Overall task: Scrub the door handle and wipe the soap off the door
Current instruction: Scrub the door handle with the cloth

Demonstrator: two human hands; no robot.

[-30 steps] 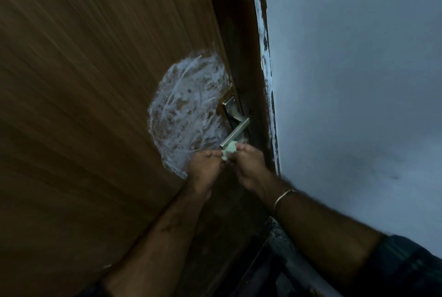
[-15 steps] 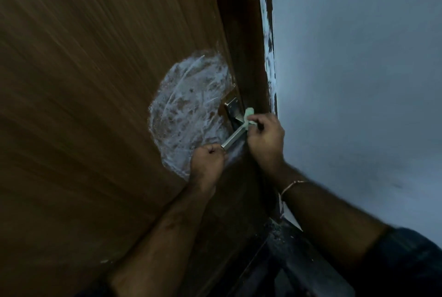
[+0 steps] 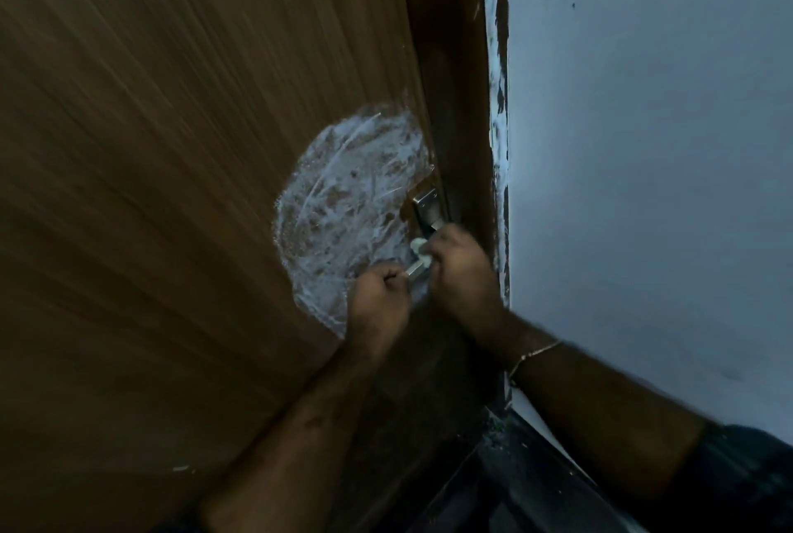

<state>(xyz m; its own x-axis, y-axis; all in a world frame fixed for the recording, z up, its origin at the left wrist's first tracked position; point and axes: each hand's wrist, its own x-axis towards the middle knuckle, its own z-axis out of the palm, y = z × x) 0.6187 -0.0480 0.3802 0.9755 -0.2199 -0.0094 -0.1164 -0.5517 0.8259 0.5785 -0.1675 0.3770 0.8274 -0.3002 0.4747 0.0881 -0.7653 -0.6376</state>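
— Where's the door handle [image 3: 422, 212] from where you stand?

— About three o'clock of the round soap patch [image 3: 347, 215], on the wooden door [image 3: 171, 146] by the dark frame [image 3: 455, 103]. The lever slopes down toward seven o'clock.

— And the hands?

— Close together. The left hand [image 3: 379, 305] is curled round the lever's free end; the right hand [image 3: 461, 270] pinches a pale scrub pad [image 3: 419, 251] against the lever's middle (most of the pad is hidden).

— Any advice?

— I'd keep the left grip firm so the lever can't swing, and run the pad along its length, underside too. The soap on the door is not yet wiped.
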